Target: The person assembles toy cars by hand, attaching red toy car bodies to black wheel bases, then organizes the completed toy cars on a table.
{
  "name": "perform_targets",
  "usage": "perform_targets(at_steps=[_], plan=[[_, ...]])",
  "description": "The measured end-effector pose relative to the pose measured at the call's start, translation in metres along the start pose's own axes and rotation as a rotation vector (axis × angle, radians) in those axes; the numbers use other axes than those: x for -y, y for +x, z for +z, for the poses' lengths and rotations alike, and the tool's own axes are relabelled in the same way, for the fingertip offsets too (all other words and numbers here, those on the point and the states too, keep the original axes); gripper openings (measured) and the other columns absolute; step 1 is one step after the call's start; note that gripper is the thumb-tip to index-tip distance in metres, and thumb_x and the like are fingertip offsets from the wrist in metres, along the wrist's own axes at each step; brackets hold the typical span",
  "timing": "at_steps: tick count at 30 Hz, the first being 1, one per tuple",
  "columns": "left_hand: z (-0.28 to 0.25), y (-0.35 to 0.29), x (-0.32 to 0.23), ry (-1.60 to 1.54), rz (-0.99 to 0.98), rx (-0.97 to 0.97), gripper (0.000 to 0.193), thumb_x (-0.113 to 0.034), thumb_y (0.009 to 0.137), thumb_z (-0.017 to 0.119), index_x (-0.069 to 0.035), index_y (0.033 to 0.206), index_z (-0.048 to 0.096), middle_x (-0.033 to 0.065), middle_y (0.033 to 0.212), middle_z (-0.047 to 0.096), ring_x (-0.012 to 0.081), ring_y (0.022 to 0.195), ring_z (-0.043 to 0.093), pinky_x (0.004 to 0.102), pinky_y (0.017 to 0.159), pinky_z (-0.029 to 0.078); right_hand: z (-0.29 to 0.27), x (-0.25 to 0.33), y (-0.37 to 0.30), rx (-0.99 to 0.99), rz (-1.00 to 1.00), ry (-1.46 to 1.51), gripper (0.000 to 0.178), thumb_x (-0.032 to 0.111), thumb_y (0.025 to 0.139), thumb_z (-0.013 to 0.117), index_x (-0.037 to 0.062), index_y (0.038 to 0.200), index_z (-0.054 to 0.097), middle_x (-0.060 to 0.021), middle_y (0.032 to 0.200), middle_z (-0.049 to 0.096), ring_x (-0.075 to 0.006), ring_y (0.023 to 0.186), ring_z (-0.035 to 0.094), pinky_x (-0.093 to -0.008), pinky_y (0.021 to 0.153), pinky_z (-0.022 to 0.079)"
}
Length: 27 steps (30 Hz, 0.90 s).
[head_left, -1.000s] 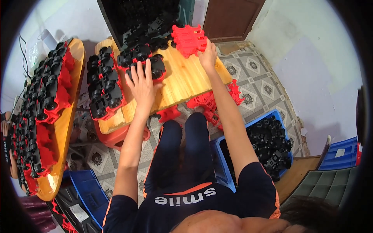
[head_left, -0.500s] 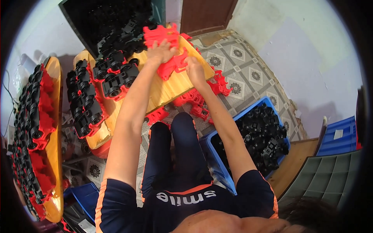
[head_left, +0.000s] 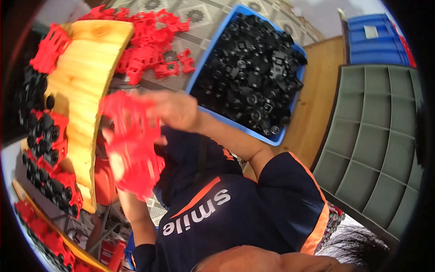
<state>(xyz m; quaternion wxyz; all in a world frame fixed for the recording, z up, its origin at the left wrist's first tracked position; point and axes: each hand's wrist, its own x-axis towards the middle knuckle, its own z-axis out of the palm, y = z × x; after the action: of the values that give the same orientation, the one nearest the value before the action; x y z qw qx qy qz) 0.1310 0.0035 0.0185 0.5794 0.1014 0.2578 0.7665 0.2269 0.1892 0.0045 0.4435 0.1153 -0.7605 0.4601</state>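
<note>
Red moulded plastic parts (head_left: 133, 145), with cut-outs, are held up between my hands, just off the edge of the wooden table (head_left: 84, 90). My left hand (head_left: 116, 167) is closed round their lower left side, its fingers partly hidden behind them. At their upper right, my right hand (head_left: 174, 109) grips an edge, thumb below and fingers over the top. Motion blurs the parts, so I cannot tell exactly how many there are. Another red part (head_left: 50, 47) rests at the table's far left end.
Red-and-black assemblies (head_left: 47, 136) line the table's left side. A pile of red parts (head_left: 145, 43) lies on the tiled floor beyond it. On the right stand a blue crate (head_left: 283, 136) of black wheeled parts and a grey compartment tray (head_left: 369, 136).
The view has swung to the right. My hands have come up from the tabletop toward my body, and both now hold red parts that lay on the table.
</note>
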Motion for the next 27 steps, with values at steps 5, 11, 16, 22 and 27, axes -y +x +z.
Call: perform_targets(at_steps=[5,11,16,22,27], plan=[[-0.029,-0.029,0.084,-0.324,-0.104,-0.097,0.082,-0.064,0.089,0.046,-0.008,0.147,0.031,0.0298,0.144,0.038,0.0486,0.096,0.063,0.0551,0.066,0.057,-0.027,-0.001,-0.048,0.123,0.017,0.022,0.011,0.004,0.084,0.070,-0.0003,0.094,0.069,-0.0172,0.117,0.066,-0.0266,0.093,0.069,-0.0319,0.079,0.056],[-0.049,-0.053,0.095,-0.393,-0.144,-0.234,0.073,-0.046,0.089,0.058,-0.014,0.149,0.032,0.0226,0.148,0.039,0.0483,0.103,0.062,0.0604,0.085,0.053,-0.194,-0.057,-0.157,0.169,0.943,-0.825,0.026,0.032,0.084,0.071,0.0107,0.098,0.074,-0.0095,0.099,0.072,-0.0253,0.093,0.069,-0.0390,0.082,0.054],[-0.049,-0.042,0.087,-0.347,-0.006,-0.188,0.075,-0.040,0.090,0.060,-0.010,0.151,0.029,0.0242,0.147,0.040,0.0493,0.116,0.056,0.0585,0.094,0.050,-0.244,-0.043,-0.224,0.650,1.330,-0.943,0.044,0.030,0.075,0.078,0.0077,0.112,0.068,-0.0180,0.103,0.070,-0.0317,0.097,0.067,-0.0413,0.083,0.052],[-0.048,-0.032,0.081,-0.007,0.024,-0.326,0.074,-0.043,0.089,0.060,-0.008,0.148,0.032,0.0261,0.145,0.042,0.0433,0.121,0.054,0.0519,0.104,0.044,-0.247,-0.008,-0.174,-0.035,1.238,-1.111,0.033,0.016,0.080,0.075,0.0051,0.110,0.065,-0.0179,0.091,0.070,-0.0309,0.084,0.069,-0.0391,0.076,0.054],[-0.051,-0.013,0.090,-0.035,-0.044,-0.337,0.060,-0.030,0.096,0.056,-0.011,0.148,0.033,0.0160,0.140,0.050,0.0334,0.117,0.058,0.0443,0.101,0.046,-0.197,0.034,-0.083,-0.437,1.027,-0.187,0.037,0.003,0.086,0.071,0.0016,0.123,0.063,-0.0042,0.105,0.066,-0.0123,0.092,0.062,-0.0253,0.082,0.050]])
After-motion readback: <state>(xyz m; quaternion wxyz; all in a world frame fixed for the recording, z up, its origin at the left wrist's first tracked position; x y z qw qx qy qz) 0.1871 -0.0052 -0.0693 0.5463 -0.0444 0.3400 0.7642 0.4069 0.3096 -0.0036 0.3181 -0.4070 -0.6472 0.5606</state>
